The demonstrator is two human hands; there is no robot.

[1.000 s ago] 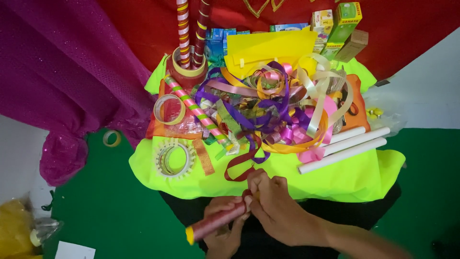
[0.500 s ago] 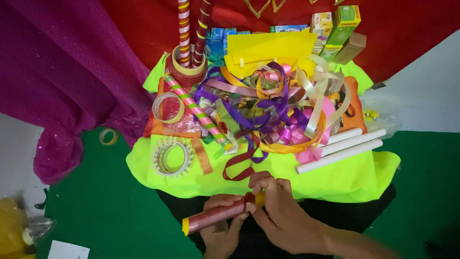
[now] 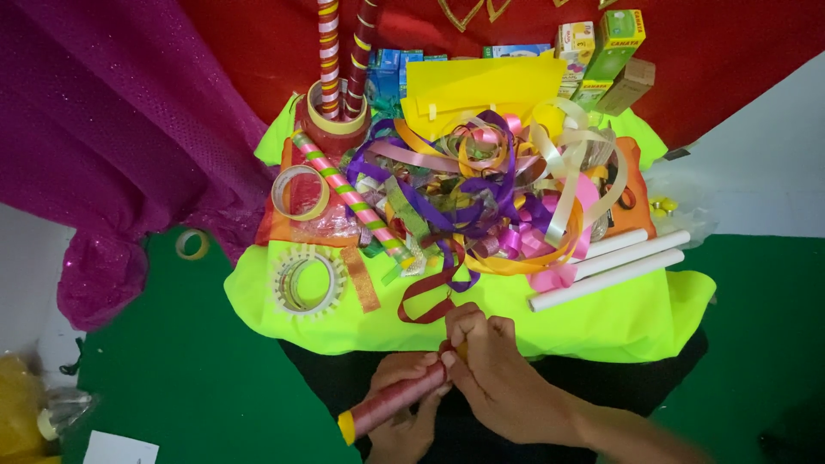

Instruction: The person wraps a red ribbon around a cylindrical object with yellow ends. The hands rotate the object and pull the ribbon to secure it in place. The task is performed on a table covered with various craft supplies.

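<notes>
Down at the bottom edge, both hands work on one stick (image 3: 391, 406) wrapped in dark red ribbon with a yellow end cap. The left hand (image 3: 402, 404) lies under it, fingers curled closed around the shaft near its middle. The right hand (image 3: 490, 374) sits just above and to the right, its fingertips pinched together on the stick's upper end, where a bit of yellow shows. The stick slants from lower left to upper right, over the dark lap and just short of the neon yellow cloth (image 3: 601, 322) that covers the low table.

On that cloth I count three plain white sticks (image 3: 610, 262) lying side by side on the right, and one pink-and-green striped stick (image 3: 348, 196) lying diagonally on the left. Two more wrapped sticks (image 3: 344, 51) stand upright in a red holder (image 3: 335, 125) at the back. Two tape rolls rest on the cloth: a clear one (image 3: 299, 192) and a lacy-edged one (image 3: 305, 281) nearer the front. A third small roll (image 3: 192, 245) lies apart on the green floor (image 3: 189, 378). One big tangle of ribbons (image 3: 481, 189), purple, orange, pink and cream, fills the middle, with a yellow sheet (image 3: 481, 86) behind it and several small boxes (image 3: 601, 51) at the back right. Purple glitter fabric (image 3: 112, 137) hangs at the left.
</notes>
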